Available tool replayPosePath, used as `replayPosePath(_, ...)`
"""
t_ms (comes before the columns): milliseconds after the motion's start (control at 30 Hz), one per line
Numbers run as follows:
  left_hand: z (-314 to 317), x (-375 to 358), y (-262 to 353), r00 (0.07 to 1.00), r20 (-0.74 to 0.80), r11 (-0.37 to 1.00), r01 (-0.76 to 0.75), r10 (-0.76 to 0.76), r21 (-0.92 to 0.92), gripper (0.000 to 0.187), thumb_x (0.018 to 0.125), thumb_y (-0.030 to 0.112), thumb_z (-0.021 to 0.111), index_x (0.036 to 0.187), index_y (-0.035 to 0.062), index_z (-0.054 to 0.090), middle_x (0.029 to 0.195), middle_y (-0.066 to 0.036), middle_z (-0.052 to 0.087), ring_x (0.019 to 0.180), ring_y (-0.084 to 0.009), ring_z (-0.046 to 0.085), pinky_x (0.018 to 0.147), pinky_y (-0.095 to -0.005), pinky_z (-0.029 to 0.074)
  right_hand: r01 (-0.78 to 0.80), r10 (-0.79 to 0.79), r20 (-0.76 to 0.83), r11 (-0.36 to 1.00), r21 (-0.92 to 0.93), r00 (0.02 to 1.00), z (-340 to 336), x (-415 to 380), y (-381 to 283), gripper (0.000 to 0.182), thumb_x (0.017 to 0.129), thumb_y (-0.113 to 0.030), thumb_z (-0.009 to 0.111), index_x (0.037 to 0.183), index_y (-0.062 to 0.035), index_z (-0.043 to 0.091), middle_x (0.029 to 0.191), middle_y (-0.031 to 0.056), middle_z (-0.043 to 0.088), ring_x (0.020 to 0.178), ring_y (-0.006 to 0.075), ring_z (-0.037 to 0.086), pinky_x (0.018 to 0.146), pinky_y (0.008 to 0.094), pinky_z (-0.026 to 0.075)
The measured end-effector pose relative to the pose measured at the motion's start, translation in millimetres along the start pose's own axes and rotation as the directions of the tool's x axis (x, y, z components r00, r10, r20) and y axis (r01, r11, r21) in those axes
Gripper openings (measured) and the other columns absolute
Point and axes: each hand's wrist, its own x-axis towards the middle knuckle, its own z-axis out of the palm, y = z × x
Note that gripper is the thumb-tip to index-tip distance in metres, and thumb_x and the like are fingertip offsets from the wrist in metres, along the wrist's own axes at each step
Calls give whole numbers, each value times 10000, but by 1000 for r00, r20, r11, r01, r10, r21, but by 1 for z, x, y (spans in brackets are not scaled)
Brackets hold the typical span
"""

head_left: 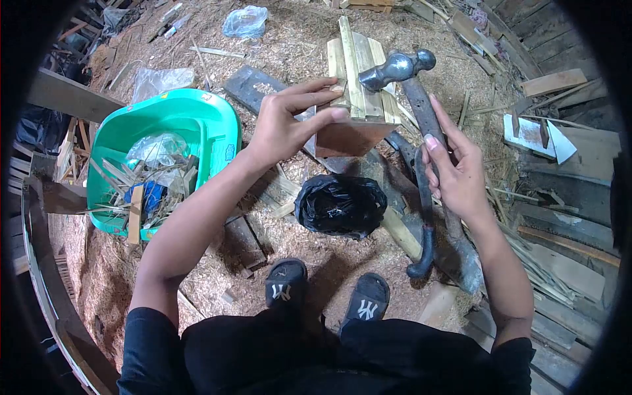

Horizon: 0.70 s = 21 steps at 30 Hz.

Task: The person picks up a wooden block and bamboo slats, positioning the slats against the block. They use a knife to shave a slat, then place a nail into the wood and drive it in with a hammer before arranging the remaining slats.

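Observation:
A bundle of pale wooden strips (359,62) lies on a brown wooden block (349,137) in front of me. My left hand (286,122) reaches over it: the fingertips pinch the strips' near end and the thumb presses on the block's top edge. A ball-peen hammer has its steel head (397,67) hovering over the strips, and its worn handle (419,108) runs down to the right. My right hand (454,174) grips that handle, with the fingers stretched along it.
A green plastic basin (197,118) with wood scraps and plastic sits at left. A black plastic bag (340,204) lies before my sandalled feet (286,283). A dark curved tool handle (424,253) rests at right. Sawdust covers the ground, and planks (566,263) are piled at right.

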Motion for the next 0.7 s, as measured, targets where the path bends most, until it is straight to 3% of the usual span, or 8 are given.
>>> replayPosePath(167,3,2,0,995,-41,992,84,-88,-95,253,933,136,775,1155,15,779,1292,-171,717,1163,-224,695,1010,-364,541,1,-1,0,1000,-2,1000,-1,1,2,566,1092,-92,491,1630,-197,352,807,-5,537,530,39,446,437,207,398)
replayPosePath(233,4,3,-2,997,-72,999,31,-32,-13,228,919,130,788,1120,23,794,1260,-167,733,1122,-214,711,972,-344,554,-5,5,-12,1000,4,1000,0,1,3,566,1092,-93,491,1631,-199,351,806,-5,537,530,40,447,435,208,396)
replayPosePath(333,2,3,2,997,-56,997,58,-61,-59,196,908,122,795,1081,30,808,1231,-157,747,1110,-210,716,961,-332,553,-21,22,-43,999,30,999,2,1,2,568,1069,-72,530,1609,-198,408,800,-14,530,538,34,432,460,218,376)
replayPosePath(700,4,-2,5,996,-93,1000,2,0,20,152,887,86,802,1030,37,819,1214,-137,755,1138,-214,709,988,-352,549,-12,15,-38,998,66,999,2,2,3,562,1073,-75,528,1609,-196,409,801,-15,527,539,33,426,455,217,365)
